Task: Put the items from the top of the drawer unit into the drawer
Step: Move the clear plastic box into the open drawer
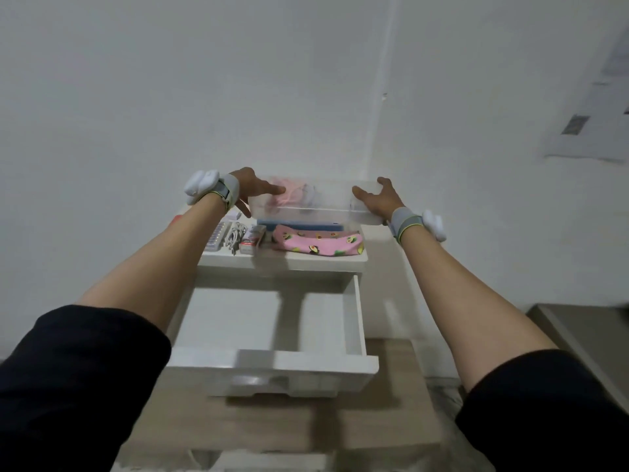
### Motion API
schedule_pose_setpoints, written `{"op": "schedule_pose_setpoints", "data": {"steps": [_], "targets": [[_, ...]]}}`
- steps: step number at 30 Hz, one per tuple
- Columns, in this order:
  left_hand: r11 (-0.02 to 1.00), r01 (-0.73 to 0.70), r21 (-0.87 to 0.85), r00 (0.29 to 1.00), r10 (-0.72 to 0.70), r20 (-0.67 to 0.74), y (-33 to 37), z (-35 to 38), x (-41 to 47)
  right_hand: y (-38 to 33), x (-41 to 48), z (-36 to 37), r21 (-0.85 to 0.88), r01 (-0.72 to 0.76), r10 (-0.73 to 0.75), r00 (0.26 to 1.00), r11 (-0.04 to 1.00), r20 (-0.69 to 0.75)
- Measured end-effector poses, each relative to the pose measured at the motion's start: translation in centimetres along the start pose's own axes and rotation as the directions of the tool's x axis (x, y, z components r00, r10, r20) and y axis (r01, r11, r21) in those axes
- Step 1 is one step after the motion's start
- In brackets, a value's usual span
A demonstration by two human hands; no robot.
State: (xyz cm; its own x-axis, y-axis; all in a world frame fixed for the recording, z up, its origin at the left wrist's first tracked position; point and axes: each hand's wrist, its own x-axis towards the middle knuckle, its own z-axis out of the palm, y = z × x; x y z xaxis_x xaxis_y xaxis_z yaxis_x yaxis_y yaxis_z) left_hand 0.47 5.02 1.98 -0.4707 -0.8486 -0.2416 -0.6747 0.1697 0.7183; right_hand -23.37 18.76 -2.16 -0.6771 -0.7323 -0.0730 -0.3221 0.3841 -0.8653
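Hands hold a clear plastic box (315,199) at the far side of the white drawer unit (282,258). The left hand (253,190) grips the left end of the box, with its fingers spread along the side. The right hand (377,199) grips the right end, with its thumb on the front and its fingers curled round the far edge. Pink things show through the box wall, but they are too blurry to name. The box looks lifted a little above the top, though I cannot tell for sure.

Each wrist has a grey band with a white gadget on it. Both arms come out of dark sleeves.

More things lie on top of the unit, nearer than the box. A pink pouch with avocado pictures (318,245) lies on the right part. A blue flat thing (299,225) sits just behind the pouch, under the box. A small red and white box (252,240) lies left of the pouch. A bunch of white cable (236,235) is next to that. A white strip with a row of little cells (216,238) is at the left edge.

Below the top, the drawer (269,321) is pulled out toward the near side. Nothing lies inside it.

A white wall is behind the unit. Paper sheets (592,107) hang on the wall at the far right.
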Motion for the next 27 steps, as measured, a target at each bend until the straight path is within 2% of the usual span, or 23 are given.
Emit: {"op": "schedule_pose_setpoints", "data": {"steps": [6, 14, 27], "targets": [[1.0, 0.03, 0.003, 1.0, -0.03, -0.009, -1.9, 1.0, -4.4, 1.3, -5.4, -0.3, 0.016, -0.021, 0.02, 0.999, 1.0, 0.039], [0.994, 0.035, 0.103, 0.999, -0.035, -0.004, -5.7, 1.3, -8.1, 2.7, -11.5, 0.7, -0.021, -0.064, 0.065, 0.997, 0.998, 0.038], [0.995, 0.091, 0.043, 0.995, -0.093, 0.045, -13.9, 2.7, -12.6, 5.9, -19.2, 6.6, 0.015, -0.168, 0.167, 0.984, 0.986, 0.064]]}}
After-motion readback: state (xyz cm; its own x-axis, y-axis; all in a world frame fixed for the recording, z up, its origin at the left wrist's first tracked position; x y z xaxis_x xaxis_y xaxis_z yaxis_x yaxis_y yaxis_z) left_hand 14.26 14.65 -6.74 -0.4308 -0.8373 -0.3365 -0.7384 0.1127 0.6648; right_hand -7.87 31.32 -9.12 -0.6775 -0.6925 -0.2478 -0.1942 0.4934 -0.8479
